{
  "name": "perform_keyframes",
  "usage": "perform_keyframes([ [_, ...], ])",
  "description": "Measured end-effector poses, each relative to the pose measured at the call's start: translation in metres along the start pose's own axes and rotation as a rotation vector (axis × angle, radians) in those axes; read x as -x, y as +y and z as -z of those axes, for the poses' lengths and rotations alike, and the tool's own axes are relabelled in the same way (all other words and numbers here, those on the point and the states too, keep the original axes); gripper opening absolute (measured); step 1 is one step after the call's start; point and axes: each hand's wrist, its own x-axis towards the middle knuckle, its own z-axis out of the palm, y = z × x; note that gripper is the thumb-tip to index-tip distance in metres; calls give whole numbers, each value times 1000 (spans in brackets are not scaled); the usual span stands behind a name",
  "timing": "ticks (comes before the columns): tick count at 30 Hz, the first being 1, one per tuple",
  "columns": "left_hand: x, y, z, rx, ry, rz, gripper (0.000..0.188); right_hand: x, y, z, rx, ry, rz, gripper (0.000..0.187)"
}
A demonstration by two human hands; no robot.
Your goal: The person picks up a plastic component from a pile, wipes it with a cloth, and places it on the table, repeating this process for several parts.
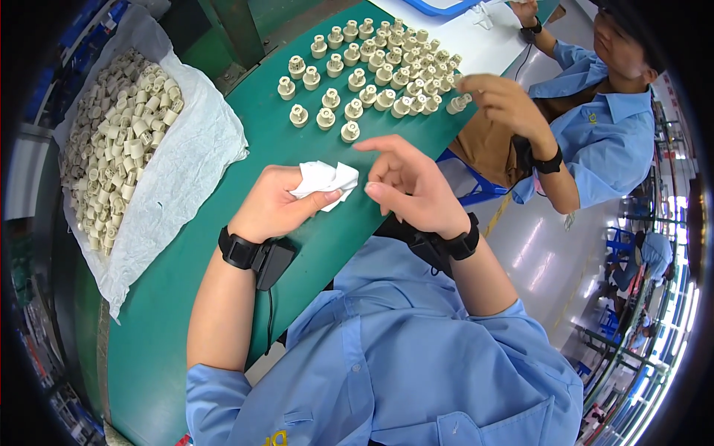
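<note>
My left hand [279, 201] is closed around a crumpled white cloth or tissue [327, 182], thumb pressed along its lower side. Beside it, to the right, my right hand [413, 187] has its fingers apart and curved, with nothing visible in them; it does not appear to touch the cloth. Just beyond both hands, cream plastic fittings [350, 132] stand upright on the green table [260, 134], spaced loosely at the near side and packed closer toward the far right. Black bands with small boxes are strapped to both my wrists.
A heap of cream plastic parts [126, 141] lies at the left on a white plastic sheet [201, 141]. At the right sits a co-worker in a blue shirt [606, 141], one hand [506, 104] near the far fittings. A blue tray [442, 7] stands at the back.
</note>
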Motion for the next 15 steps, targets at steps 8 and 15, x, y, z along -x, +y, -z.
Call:
perform_keyframes([
  [8,1,-7,6,-47,-20,-125,21,-15,12,-9,303,35,249,12],
  [15,5,-12,21,530,68,158,35,0,-8,-42,522,-109,465,14],
])
